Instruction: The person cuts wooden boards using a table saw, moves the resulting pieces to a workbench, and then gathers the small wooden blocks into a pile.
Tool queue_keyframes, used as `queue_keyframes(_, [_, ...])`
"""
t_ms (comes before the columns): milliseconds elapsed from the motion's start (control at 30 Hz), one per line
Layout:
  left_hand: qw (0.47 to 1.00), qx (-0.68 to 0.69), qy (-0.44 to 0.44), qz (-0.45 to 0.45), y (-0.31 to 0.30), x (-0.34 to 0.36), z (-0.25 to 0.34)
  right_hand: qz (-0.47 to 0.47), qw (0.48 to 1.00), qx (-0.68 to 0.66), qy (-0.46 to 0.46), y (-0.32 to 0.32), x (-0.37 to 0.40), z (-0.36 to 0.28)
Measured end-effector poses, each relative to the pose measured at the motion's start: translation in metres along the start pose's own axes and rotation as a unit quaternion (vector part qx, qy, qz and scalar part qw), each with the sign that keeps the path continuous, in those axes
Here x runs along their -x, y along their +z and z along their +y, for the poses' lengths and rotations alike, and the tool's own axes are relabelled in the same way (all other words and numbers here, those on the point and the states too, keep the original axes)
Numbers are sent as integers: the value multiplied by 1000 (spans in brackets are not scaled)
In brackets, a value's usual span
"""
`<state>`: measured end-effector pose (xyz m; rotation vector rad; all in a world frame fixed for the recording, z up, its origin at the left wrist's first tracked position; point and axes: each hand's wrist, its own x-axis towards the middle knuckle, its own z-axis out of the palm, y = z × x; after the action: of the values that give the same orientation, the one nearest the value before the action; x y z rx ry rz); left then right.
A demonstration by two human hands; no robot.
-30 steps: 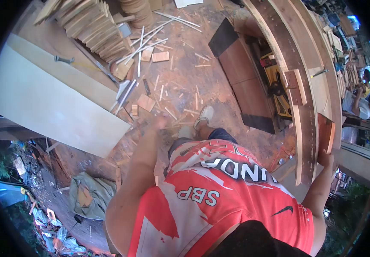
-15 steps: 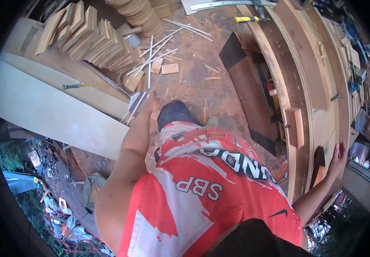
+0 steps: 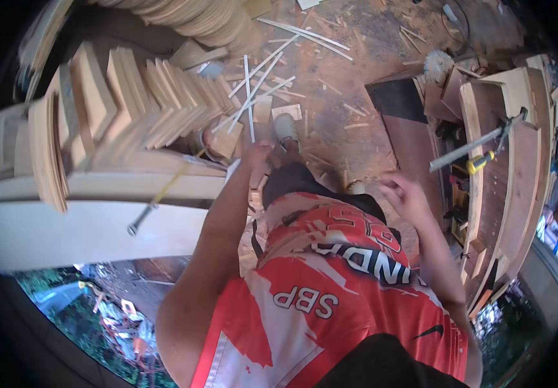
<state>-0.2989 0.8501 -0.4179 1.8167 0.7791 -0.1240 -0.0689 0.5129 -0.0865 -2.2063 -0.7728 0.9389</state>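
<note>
My left hand [image 3: 257, 154] hangs low in front of me, beside the stack of wooden boards. Its fingers are small and smeared, so their grip does not show. Close by on the floor lie thin white strips [image 3: 248, 97] and a small wooden block [image 3: 226, 141]. My right hand [image 3: 404, 195] is raised before my body with loosely bent fingers apart, and nothing shows in it. Right of it stands a long wooden frame [image 3: 485, 174], on which a hammer [image 3: 479, 143] and a yellow-handled tool [image 3: 481, 162] rest.
Stacked cut boards [image 3: 130, 97] stand at the left, with round wooden pieces [image 3: 208, 22] behind. A pale panel [image 3: 85, 226] lies below them, with an extended yellow tape measure [image 3: 162, 192] above it. A dark board [image 3: 403, 123] lies on the floor [image 3: 337, 145], among wood scraps.
My right hand has left the edge of the wooden frame at the right and come in front of my body. The view has turned, bringing the stacked boards nearer.
</note>
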Motion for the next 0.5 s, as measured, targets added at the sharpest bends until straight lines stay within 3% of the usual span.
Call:
queue_keyframes(67, [985,13,-110,-132,-39,-8,22,-27,999,-35,-23,37,-72,-21])
queue_keyframes(100, [980,43,-114,-159,-55,-15,1,-41,996,-67,-34,54,-110,-33])
queue_keyframes(133, [972,73,-118,-187,-62,-19,-17,-72,997,-6,-3,71,-153,-33])
queue_keyframes(167, [960,125,-193,-159,-70,-16,13,-98,992,15,75,76,-187,-53])
queue_keyframes(200, [947,-53,-249,-198,-91,-20,54,-111,990,90,13,99,-230,-36])
queue_keyframes(233, [968,65,-175,-169,-90,-21,-12,-19,996,84,9,131,-264,-15])
queue_keyframes(300, [970,13,-197,-140,-115,-11,17,-101,984,148,-18,155,-337,15])
queue_keyframes(367, [977,31,-162,-133,-127,-7,-29,-86,985,151,24,140,-376,17])
queue_keyframes(500, [968,14,-237,-81,-151,11,-65,-20,981,133,142,111,-437,85])
